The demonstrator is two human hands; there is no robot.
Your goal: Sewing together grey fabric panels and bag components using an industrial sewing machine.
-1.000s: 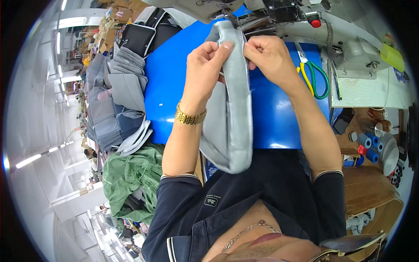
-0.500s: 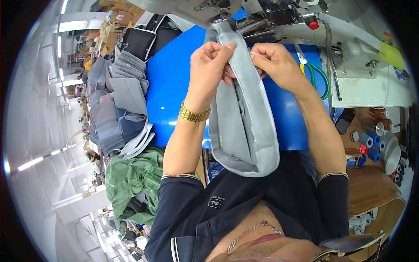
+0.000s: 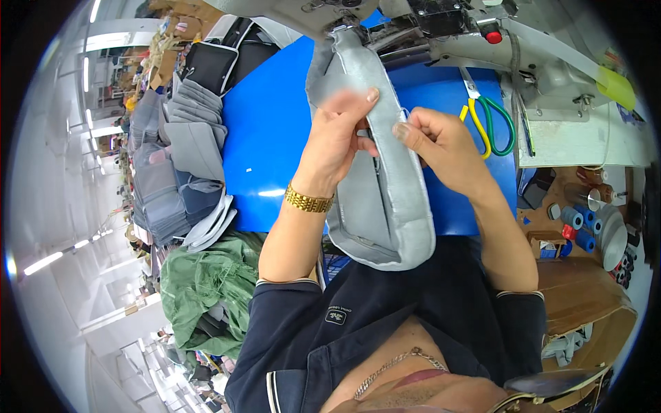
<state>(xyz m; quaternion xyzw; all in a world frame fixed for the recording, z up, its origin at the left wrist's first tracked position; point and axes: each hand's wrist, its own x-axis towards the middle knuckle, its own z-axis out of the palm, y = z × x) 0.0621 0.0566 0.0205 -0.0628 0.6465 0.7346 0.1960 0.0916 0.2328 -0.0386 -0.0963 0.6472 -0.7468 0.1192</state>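
A grey padded fabric piece (image 3: 407,206), formed like a long, shallow open case, runs from under the sewing machine (image 3: 292,15) down to my lap. Its top end lies at the machine's needle area, where the details are too small to make out. My left hand (image 3: 337,134), with a gold watch on the wrist, grips the near wall of the piece, thumb on top and fingers inside; part of the hand is blurred. On the opposite side, my right hand (image 3: 444,146) is closed at the piece's right edge, its thumb pressed there and its fingers curled.
Scissors (image 3: 487,122) with green and yellow handles lie right of my right hand on the blue table (image 3: 265,144). Stacked grey panels (image 3: 196,148) and a black case (image 3: 210,67) stand left. Thread spools (image 3: 582,230) are at the right; green cloth (image 3: 210,289) is at lower left.
Both hands have slid down along the fabric piece, toward me. My right hand has moved slightly outward and curled its fingers. More of the scissors shows now.
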